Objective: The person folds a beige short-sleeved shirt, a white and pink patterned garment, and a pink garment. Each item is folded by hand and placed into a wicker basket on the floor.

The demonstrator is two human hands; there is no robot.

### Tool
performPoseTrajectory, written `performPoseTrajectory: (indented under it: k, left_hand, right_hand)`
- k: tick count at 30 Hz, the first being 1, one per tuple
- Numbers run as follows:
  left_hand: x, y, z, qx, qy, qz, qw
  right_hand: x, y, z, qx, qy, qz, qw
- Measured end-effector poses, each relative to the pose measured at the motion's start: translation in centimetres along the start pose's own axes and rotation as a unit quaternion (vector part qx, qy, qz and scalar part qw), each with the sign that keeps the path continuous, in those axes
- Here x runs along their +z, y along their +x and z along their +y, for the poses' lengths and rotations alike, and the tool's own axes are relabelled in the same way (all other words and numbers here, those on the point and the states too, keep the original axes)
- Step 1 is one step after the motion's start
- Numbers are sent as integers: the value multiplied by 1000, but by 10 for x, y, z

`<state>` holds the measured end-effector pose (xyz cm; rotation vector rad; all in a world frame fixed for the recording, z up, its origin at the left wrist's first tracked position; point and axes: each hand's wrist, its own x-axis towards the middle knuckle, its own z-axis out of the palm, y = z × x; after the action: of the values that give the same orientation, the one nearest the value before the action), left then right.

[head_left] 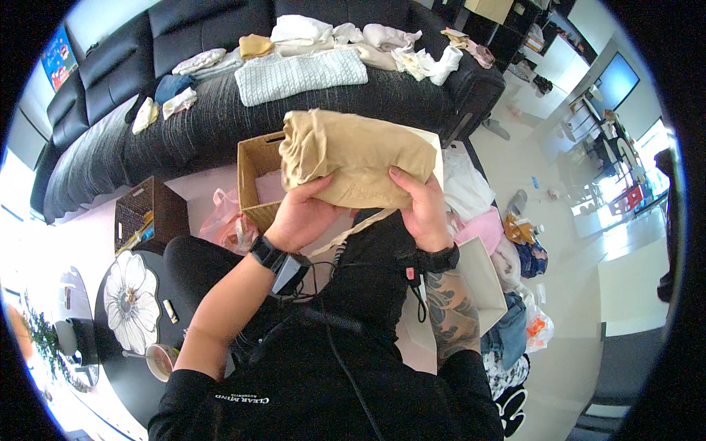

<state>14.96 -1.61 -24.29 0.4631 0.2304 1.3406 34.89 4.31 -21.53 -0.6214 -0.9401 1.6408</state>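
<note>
Between my two hands is a tan cloth garment (364, 157), rolled into a thick bundle. My left hand (306, 215) grips its lower left side, thumb on top. On the lower right, my right hand (422, 204) presses its thumb against the cloth. A thin tan strip (358, 229) hangs below the bundle. Under and behind the bundle stands a brown box (256, 157), partly hidden, with pale pink showing inside. The white edge of another container (436, 144) shows at the bundle's right.
Folded clothes and a white knitted blanket (300, 76) lie along the black sofa (182, 118). A dark woven basket (160, 212) and a pink plastic bag (220, 218) stand left. Right are clothes piles (469, 184) and a cream bin (485, 281). A round black table (118, 380) holds a cup (161, 361).
</note>
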Motion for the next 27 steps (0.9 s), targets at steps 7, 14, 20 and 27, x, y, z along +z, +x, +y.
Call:
performPoseTrajectory:
  k: [7, 14, 20, 27]
  left_hand:
    - [-35, -21, 63, 97, 140, 322, 931]
    - [-4, -24, 55, 22, 679, -105, 727]
    - [-10, -36, 48, -74, 293, 80, 950]
    - [-18, -31, 100, -54, 216, 184, 957]
  right_hand:
    - [4, 1, -20, -42, -97, -25, 994]
    - [32, 5, 0, -8, -249, -191, 949]
    - [25, 1, -13, 52, -173, -212, 960]
    - [-1, -7, -13, 110, -434, -222, 866]
